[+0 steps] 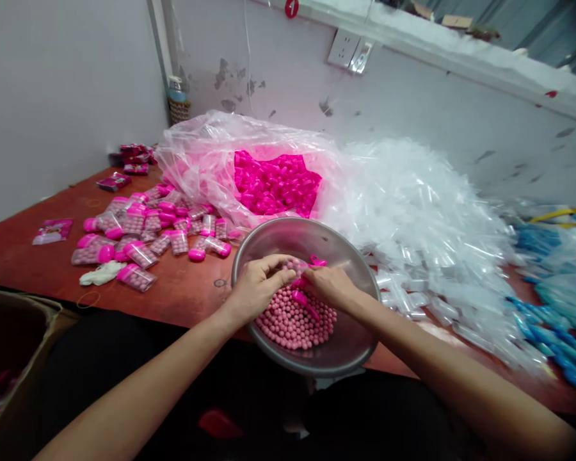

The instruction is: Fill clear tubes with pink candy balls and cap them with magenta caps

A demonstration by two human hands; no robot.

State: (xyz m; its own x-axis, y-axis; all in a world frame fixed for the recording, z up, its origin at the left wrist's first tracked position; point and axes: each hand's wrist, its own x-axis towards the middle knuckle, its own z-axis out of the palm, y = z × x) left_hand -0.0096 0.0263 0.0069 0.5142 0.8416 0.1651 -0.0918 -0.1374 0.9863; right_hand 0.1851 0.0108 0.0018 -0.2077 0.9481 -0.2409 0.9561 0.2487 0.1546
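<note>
Head view: left hand [264, 285] pinches 1 clear tube [294, 264], pink beads inside, above metal bowl [355, 275] at table's [182, 288] front edge. Right hand [329, 282] bunched against tube; fingertips hidden, can't tell pinch. Loose beads [292, 326] in bowl, at least 2 pink pieces [300, 297] on top. Wall sticker [291, 8] reads "1". Print on packet [52, 232] near left edge unreadable. Filled tubes [137, 253] left of bowl, overlapping, no exact count. 1 bag [196, 144] of pink caps [273, 182] toward back edge; empty tubes [413, 198] heaped right.
</note>
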